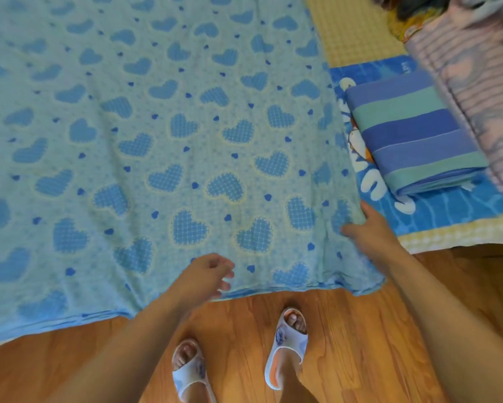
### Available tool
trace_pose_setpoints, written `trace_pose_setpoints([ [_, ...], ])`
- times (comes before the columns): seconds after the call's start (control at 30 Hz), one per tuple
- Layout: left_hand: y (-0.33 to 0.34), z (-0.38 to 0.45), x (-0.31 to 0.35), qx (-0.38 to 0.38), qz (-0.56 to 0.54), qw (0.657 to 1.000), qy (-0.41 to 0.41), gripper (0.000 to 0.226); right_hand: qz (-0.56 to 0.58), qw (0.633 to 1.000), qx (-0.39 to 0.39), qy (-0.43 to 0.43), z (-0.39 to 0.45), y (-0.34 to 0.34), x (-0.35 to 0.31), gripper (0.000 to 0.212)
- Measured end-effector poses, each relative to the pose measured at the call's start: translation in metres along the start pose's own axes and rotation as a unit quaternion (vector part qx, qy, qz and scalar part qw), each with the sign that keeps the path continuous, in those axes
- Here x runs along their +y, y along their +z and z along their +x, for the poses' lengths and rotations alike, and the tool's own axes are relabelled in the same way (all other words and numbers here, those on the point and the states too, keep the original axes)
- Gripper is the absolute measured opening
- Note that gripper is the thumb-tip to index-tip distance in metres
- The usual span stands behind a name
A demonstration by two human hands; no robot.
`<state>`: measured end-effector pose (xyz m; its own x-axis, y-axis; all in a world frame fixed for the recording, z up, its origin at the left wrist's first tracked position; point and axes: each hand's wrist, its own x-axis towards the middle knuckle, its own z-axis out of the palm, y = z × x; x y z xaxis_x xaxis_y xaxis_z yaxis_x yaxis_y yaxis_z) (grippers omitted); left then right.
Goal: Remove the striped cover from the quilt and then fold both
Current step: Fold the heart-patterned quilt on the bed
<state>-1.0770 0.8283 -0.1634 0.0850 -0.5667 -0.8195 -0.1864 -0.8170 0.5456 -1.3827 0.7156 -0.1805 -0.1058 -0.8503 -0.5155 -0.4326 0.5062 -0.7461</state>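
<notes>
Now folding the quilt [157, 126], striped cover [413, 135] folded beside it: right hand [366, 231] pinching its corner, left hand [209, 274] loosely curled, empty; next, grip its near edge.

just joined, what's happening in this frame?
A person stands at a bed with the heart-print quilt spread flat. The right hand grips its near right edge; the left hand hovers over the near edge, fingers loosely curled, holding nothing. The striped cover lies folded to the right.
</notes>
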Motion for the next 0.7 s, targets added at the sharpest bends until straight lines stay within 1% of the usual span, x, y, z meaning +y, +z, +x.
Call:
trace_pose_setpoints([
  [0.07, -0.009, 0.007, 0.045, -0.013, -0.054, 0.998, 0.041, 0.017, 0.041, 0.995, -0.079, -0.041, -0.024, 0.03, -0.038, 0.057],
  [0.17, -0.028, 0.02, 0.116, -0.012, -0.078, 0.993, 0.085, 0.034, 0.078, 0.978, -0.178, -0.077, -0.054, 0.085, -0.091, 0.053],
  [0.23, -0.052, 0.027, 0.147, 0.002, -0.05, 0.994, 0.098, 0.044, 0.06, 0.967, -0.218, -0.12, -0.072, 0.125, -0.122, 0.053],
  [0.27, -0.069, 0.028, 0.157, 0.018, -0.021, 0.994, 0.106, 0.045, 0.052, 0.961, -0.233, -0.136, -0.082, 0.147, -0.138, 0.055],
  [0.33, -0.116, 0.027, 0.161, 0.057, 0.067, 0.986, 0.139, 0.033, 0.037, 0.957, -0.244, -0.152, -0.099, 0.191, -0.165, 0.061],
  [0.4, -0.172, 0.02, 0.151, 0.096, 0.123, 0.973, 0.17, 0.018, 0.013, 0.959, -0.235, -0.16, -0.119, 0.236, -0.191, 0.065],
  [0.43, -0.202, 0.016, 0.143, 0.105, 0.122, 0.971, 0.18, 0.015, -0.001, 0.958, -0.232, -0.172, -0.128, 0.26, -0.201, 0.067],
  [0.5, -0.265, 0.005, 0.112, 0.114, 0.11, 0.969, 0.191, 0.013, -0.023, 0.946, -0.258, -0.193, -0.15, 0.314, -0.218, 0.069],
  [0.57, -0.33, 0.003, 0.071, 0.128, 0.118, 0.968, 0.179, 0.02, -0.04, 0.926, -0.304, -0.221, -0.173, 0.371, -0.227, 0.073],
  [0.63, -0.393, 0.011, 0.02, 0.154, 0.107, 0.97, 0.157, 0.034, -0.093, 0.899, -0.362, -0.229, -0.196, 0.428, -0.224, 0.075],
  [0.7, -0.442, 0.023, -0.03, 0.19, 0.076, 0.972, 0.115, 0.032, -0.166, 0.88, -0.415, -0.16, -0.211, 0.473, -0.208, 0.062],
])
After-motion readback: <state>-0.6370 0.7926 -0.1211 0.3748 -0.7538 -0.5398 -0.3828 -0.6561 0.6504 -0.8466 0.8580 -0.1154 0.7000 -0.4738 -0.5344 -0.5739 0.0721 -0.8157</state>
